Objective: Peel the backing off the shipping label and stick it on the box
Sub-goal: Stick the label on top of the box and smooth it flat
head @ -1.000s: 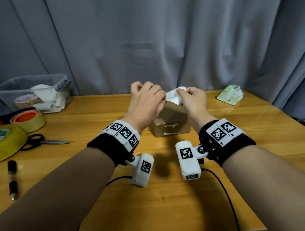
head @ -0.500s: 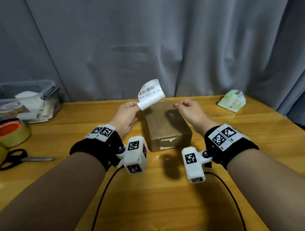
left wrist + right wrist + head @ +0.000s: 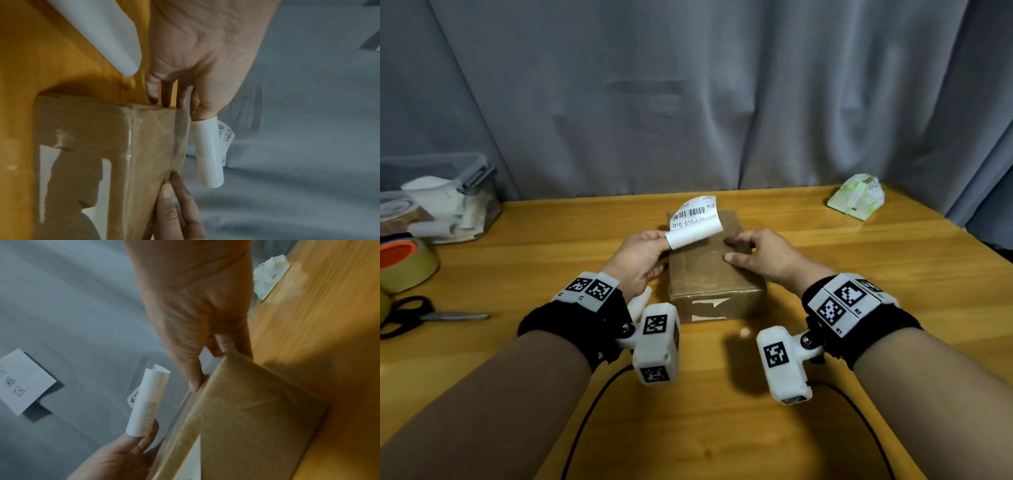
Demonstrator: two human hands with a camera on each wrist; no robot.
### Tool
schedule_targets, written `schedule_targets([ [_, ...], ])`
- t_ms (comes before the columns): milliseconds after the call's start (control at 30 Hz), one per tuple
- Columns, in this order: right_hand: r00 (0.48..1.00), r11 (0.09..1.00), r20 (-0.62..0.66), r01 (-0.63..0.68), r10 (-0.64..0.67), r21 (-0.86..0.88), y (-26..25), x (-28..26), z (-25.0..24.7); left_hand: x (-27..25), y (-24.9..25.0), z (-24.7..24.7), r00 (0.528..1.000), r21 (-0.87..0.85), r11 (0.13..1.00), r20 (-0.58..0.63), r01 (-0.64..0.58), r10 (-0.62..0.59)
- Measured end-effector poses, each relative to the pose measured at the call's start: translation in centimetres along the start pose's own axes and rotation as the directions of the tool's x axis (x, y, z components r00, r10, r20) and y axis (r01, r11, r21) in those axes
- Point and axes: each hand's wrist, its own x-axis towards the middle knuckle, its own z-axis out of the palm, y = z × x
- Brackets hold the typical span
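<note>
Shipping label (image 3: 693, 222), one, curled, pinched at a corner by left hand (image 3: 640, 260) fingers just above the single box (image 3: 709, 274) on worktop (image 3: 859, 308). Right hand (image 3: 760, 255) fingers loosely spread, tips resting on box top. Off left: scissors (image 3: 424, 315), tape roll (image 3: 404, 263), clear bin (image 3: 441, 202).

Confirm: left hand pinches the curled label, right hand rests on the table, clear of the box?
Not quite. The right hand is not on the table: its fingertips touch the box top, as the head view shows. The left hand does pinch the curled label.
</note>
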Motion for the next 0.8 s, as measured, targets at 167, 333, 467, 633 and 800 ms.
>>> schedule_targets([
  [167,0.999,0.999,0.031,-0.004,0.006,-0.042,-0.6,-2.2,-0.1,-2.9,-0.8,-0.6,0.999,0.118,0.992,-0.016,-0.050,0.052],
  [333,0.901,0.949,-0.316,0.314,-0.297,0.005,-1.9,-3.6,-0.6,-4.6,-0.2,-0.8,0.984,0.141,0.974,-0.001,-0.177,0.179],
  [467,0.911,0.906,0.024,0.411,-0.411,-0.098,-3.0,-3.6,-0.5,-4.7,0.5,-0.4,0.971,0.157,0.959,0.024,-0.237,0.236],
  [633,0.933,0.826,0.093,0.352,-0.348,-0.439,-3.2,-2.8,-0.4,-3.6,1.1,-0.1,0.980,0.161,0.967,0.029,-0.199,0.197],
  [800,0.909,0.839,0.135,0.416,-0.394,-0.351,-2.4,-2.6,0.1,-2.7,0.8,0.0,0.980,0.257,0.947,0.086,-0.194,0.178],
])
